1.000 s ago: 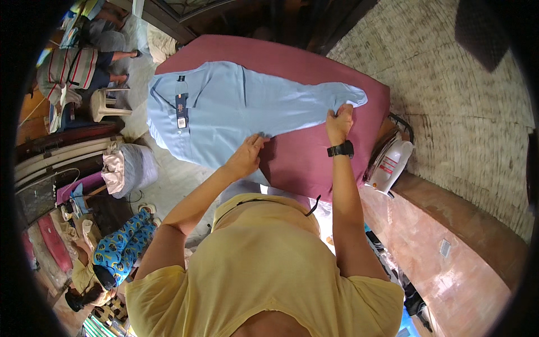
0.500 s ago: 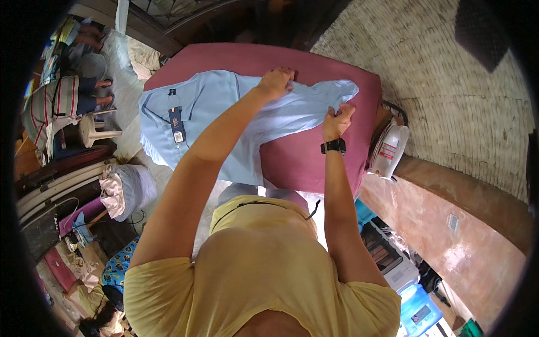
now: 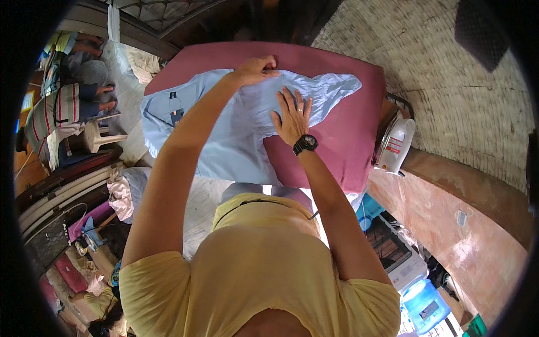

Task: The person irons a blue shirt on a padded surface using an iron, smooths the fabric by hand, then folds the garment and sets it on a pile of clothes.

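Since half a second ago: left hand (image 3: 255, 68) pushed further out over the shirt's far edge, right hand (image 3: 293, 115) dropped from the sleeve end onto the shirt body.

- Light blue shirt (image 3: 224, 129) lies spread on the maroon-covered table (image 3: 348, 140), collar end to the person's left, one sleeve trailing right. Near hem hangs off the table's front edge.
- Left grip: fingers curled, bunching shirt cloth near the far edge. Fingertips are tucked under, so how much fabric is pinched cannot be told.
- Right grip: flat and spread, palm down on the shirt by the sleeve root. Pressing, not pinching. Black wristwatch (image 3: 305, 144) on that wrist.
- Dark tag (image 3: 176, 115) near the collar; too small to make out.
- White iron (image 3: 396, 145) stands at the table's right end, beside the brick wall (image 3: 466, 95). Its base is cut off by the table edge.
- Person's yellow top fills the lower frame and hides the table's near side and legs.
- Left rim: another person's legs (image 3: 92, 92) and a striped cloth, bent by the fisheye, partly cropped. White stool (image 3: 101, 139) beside them.
- Lower right: blue water bottle (image 3: 424, 303), partly out of frame.
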`<move>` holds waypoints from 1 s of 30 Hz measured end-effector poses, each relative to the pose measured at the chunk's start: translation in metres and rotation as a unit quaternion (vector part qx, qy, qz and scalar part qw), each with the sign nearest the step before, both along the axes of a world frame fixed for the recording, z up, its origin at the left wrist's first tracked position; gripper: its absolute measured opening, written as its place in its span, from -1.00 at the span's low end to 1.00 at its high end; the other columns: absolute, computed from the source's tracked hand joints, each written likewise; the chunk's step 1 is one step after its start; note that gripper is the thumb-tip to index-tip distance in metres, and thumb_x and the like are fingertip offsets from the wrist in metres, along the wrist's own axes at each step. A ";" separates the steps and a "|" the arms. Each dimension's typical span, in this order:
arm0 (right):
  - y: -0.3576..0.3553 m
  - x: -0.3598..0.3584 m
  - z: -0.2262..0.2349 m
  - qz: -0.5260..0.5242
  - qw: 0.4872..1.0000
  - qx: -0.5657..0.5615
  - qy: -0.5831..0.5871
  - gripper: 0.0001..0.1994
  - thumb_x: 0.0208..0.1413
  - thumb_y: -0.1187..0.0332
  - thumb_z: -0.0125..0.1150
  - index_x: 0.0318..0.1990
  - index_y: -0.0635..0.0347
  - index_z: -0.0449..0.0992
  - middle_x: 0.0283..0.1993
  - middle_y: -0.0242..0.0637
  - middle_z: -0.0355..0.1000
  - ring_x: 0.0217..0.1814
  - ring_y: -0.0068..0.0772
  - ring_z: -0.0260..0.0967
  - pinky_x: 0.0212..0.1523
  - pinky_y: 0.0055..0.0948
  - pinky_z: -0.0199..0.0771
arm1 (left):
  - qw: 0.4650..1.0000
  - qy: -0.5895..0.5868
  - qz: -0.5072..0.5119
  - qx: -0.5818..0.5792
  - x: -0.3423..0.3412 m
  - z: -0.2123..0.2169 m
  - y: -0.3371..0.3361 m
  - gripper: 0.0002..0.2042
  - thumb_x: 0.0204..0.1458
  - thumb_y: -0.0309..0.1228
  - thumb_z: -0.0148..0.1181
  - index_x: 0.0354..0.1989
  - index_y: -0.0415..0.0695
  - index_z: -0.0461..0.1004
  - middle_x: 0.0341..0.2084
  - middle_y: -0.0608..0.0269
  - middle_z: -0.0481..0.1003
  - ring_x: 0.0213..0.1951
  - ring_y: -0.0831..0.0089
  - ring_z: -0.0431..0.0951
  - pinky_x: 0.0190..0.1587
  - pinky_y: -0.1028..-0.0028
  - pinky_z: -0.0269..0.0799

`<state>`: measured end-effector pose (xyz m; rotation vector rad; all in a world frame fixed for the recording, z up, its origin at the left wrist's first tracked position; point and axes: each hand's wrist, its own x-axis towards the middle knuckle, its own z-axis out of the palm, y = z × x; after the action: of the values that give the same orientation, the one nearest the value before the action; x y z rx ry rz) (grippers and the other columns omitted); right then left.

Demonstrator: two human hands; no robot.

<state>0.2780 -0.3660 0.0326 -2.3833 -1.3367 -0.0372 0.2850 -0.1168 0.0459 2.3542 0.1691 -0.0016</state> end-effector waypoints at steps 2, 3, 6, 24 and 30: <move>0.000 -0.002 0.009 -0.007 1.000 0.023 0.013 -0.38 0.15 0.05 0.08 0.34 0.05 0.22 0.47 -0.28 -0.01 0.48 0.02 -0.14 0.40 0.37 -0.33 | 0.996 0.054 -0.045 0.061 -0.015 0.005 0.019 -0.62 0.03 -0.10 0.31 -0.11 -0.09 0.44 -0.20 0.12 0.56 -0.16 0.11 0.56 -0.16 0.23 0.43; 0.000 -0.003 0.012 -0.011 0.999 0.035 0.019 -0.39 0.15 0.04 0.07 0.34 0.05 0.23 0.47 -0.28 -0.01 0.48 0.03 -0.14 0.40 0.37 -0.33 | 0.994 0.064 -0.009 0.088 -0.018 0.004 0.019 -0.63 0.03 -0.12 0.30 -0.11 -0.08 0.45 -0.19 0.14 0.57 -0.13 0.12 0.56 -0.13 0.21 0.41; 0.000 -0.001 0.009 -0.019 1.000 0.013 0.013 -0.37 0.16 -0.01 0.07 0.34 0.05 0.24 0.48 -0.27 -0.03 0.48 0.05 -0.15 0.40 0.36 -0.33 | 0.979 0.078 0.091 0.163 -0.024 0.010 0.010 -0.67 0.04 -0.18 0.28 -0.09 -0.04 0.46 -0.15 0.21 0.58 -0.05 0.14 0.55 -0.06 0.15 0.35; -0.041 0.057 0.006 -0.297 0.896 0.177 0.278 -0.58 -0.14 0.46 0.49 -0.24 0.25 0.28 -0.35 -0.12 0.33 -0.26 0.03 0.37 -0.20 -0.16 0.37 | 0.989 0.132 -0.053 -0.041 0.045 0.007 -0.039 -0.65 -0.15 -0.24 0.45 -0.25 -0.12 0.49 -0.20 0.06 0.55 -0.04 0.11 0.52 -0.05 0.29 0.41; -0.034 0.055 0.000 -0.270 0.907 0.261 0.193 -0.49 -0.20 0.52 0.50 -0.17 0.23 0.23 -0.37 -0.11 0.34 -0.32 0.08 0.42 -0.23 -0.21 0.43 | 0.999 0.041 -0.013 0.021 0.038 0.000 -0.037 -0.61 -0.12 -0.27 0.43 -0.17 -0.15 0.44 -0.17 0.01 0.54 -0.08 0.12 0.52 -0.07 0.16 0.39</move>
<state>0.3326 -0.4003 0.0330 -2.0659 -0.3909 -0.0662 0.3230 -0.1539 0.0460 2.3987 0.1810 -0.1073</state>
